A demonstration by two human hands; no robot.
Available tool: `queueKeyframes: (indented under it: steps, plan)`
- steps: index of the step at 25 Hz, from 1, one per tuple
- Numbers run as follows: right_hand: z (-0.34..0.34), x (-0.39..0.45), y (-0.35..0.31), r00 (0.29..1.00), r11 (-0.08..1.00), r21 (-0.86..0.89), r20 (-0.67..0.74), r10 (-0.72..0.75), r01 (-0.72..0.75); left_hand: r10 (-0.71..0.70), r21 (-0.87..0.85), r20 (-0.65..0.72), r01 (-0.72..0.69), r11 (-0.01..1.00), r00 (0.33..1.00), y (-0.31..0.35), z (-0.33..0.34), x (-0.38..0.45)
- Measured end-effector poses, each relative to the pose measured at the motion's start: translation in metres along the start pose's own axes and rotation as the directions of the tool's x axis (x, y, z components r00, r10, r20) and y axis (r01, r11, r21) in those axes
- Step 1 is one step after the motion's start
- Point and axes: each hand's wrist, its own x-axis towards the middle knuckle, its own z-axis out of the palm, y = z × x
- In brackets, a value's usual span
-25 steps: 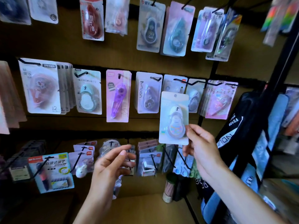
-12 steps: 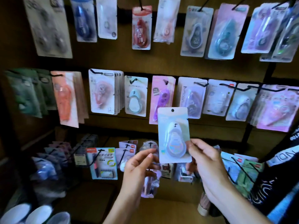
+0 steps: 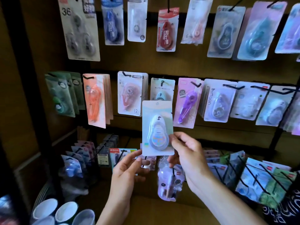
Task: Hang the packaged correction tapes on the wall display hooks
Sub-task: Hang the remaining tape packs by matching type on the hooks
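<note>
**Pack marked "5" now lines up under its matching hook**

Against the frame half a second back, the view has swung left: the orange pack (image 3: 95,101) and the green packs (image 3: 62,93) sit well inside the picture, and the white cups (image 3: 65,211) at 7 o'clock show more fully. The held correction tape pack (image 3: 157,128) has moved from below the purple pack (image 3: 188,103) to directly below the hanging pack with the same "5" (image 3: 162,89), whose lower half it now covers. Its top hole is not on that hook (image 3: 162,82); the card is upright, slightly nearer the camera than the wall row.

The right hand (image 3: 188,153) comes in from 5 o'clock, forearm angled up and left, and pinches the card's lower right edge between thumb and curled fingers. The left hand (image 3: 128,172) rises from 6 o'clock, palm turned toward the right, its fingers fairly straight; the index fingertip reaches the card's lower left corner at about 7 o'clock of the pack. Whether it touches the card or sits just beside it cannot be told; it grips nothing and lies loosely released.

At 3 o'clock of the held pack hang the purple pack and further pale packs (image 3: 219,101) on black hooks.
</note>
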Motion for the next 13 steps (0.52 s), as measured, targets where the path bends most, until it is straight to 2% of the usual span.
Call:
queueKeyframes:
  steps: [9, 13]
  plan:
    - [-0.009, -0.007, 0.001, 1.000, 0.998, -0.067, -0.017, -0.002, 0.001, 0.023, -0.002, 0.039, -0.022, 1.000, 0.999, 0.001, 0.002, 0.001]
    - [-0.043, -0.017, -0.009, 0.990, 0.999, -0.022, -0.137, -0.043, 0.040, -0.016, -0.015, 0.091, 0.018, 1.000, 0.996, -0.008, 0.023, 0.005]
